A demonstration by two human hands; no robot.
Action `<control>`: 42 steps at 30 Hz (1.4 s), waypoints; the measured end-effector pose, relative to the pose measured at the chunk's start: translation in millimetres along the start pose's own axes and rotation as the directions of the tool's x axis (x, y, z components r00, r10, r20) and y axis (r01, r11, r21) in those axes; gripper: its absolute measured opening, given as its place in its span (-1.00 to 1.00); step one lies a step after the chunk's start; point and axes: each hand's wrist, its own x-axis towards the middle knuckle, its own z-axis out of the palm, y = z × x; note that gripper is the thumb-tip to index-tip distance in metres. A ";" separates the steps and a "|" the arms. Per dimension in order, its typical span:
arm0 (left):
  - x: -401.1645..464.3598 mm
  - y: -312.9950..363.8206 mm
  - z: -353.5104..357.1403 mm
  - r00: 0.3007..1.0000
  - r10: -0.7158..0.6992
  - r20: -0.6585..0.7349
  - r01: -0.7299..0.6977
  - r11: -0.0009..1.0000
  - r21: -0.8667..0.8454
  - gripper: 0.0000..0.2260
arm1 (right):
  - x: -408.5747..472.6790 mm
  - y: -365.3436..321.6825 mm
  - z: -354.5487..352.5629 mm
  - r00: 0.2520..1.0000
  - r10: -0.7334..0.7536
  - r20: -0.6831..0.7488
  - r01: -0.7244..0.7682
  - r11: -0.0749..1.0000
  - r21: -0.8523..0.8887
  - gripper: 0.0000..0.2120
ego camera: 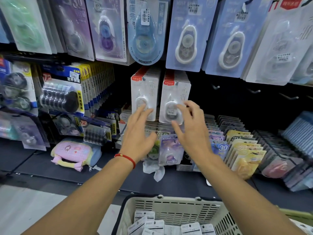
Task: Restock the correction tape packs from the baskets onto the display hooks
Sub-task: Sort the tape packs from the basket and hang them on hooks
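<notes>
The cream slotted plastic basket [177, 211] is cut off by the bottom edge, so only part of its load shows: flat white card-backed correction tape packs in the basket [171, 226], lying face down and overlapping, their print too small to read. Both forearms also run out of the frame at the bottom.

On the dark display wall hang two rows of white blister-packed correction tape packs with red header strips, the left row [144, 95] and the right row [174, 99] side by side. Each pack is a tall rectangle hanging upright, long axis vertical, with a clear moulded bubble over a rounded white dispenser whose narrow tip points up. How many packs sit behind the front ones cannot be told.

The left hand [138, 129], with a red cord bracelet [126, 158] at the wrist, reaches to the lower edge of the left row, fingers straight and spread. The right hand [189, 126] is at the right row's front pack, fingers apart and loosely bent around the bubble; whether they touch it is unclear.

To the right, bare metal display hooks [254, 90] stick out of the dark panel.
</notes>
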 end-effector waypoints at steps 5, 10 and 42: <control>3.5 -20.5 4.4 0.989 0.029 0.148 -0.047 0.992 0.117 -0.25 | 0.8 9.5 3.1 0.954 -0.135 0.268 0.175 0.976 -0.131 -0.39; -10.3 -23.8 1.9 0.983 -0.003 0.183 -0.026 0.988 0.155 -0.36 | -6.5 13.1 -9.2 0.954 -0.127 0.273 0.142 0.989 -0.037 -0.46; -258.2 -112.9 82.2 0.723 -0.644 0.249 0.437 0.706 0.557 -0.17 | -359.1 161.0 -37.5 0.530 0.532 0.660 -0.229 0.840 -0.493 -0.25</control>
